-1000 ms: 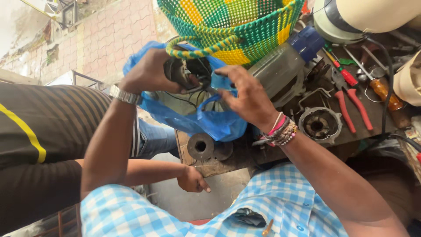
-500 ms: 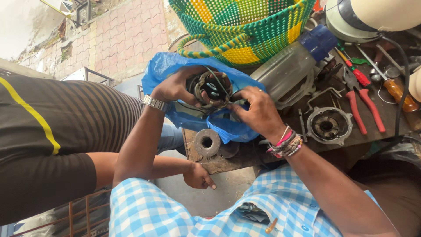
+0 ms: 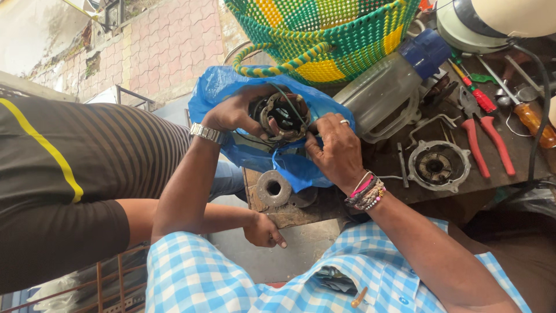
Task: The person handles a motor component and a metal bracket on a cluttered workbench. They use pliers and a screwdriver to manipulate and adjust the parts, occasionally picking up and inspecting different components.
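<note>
Both hands, left hand point(image 3: 234, 114) and right hand point(image 3: 336, 152), still clasp the motor stator point(image 3: 284, 117), fingers closed, now lower over the blue bag point(image 3: 231, 87).

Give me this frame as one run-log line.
left hand: grips motor stator | right hand: grips stator's other side | stator: over blue plastic bag | nearby: woven basket, workbench

Blue-white checked shirt point(image 3: 231, 278), short sleeves. Left hand point(image 3: 234, 113): silver wristwatch point(image 3: 207, 133). Right hand point(image 3: 336, 152): ring point(image 3: 344, 122), beaded bracelets point(image 3: 365, 192) above shirt.
</note>
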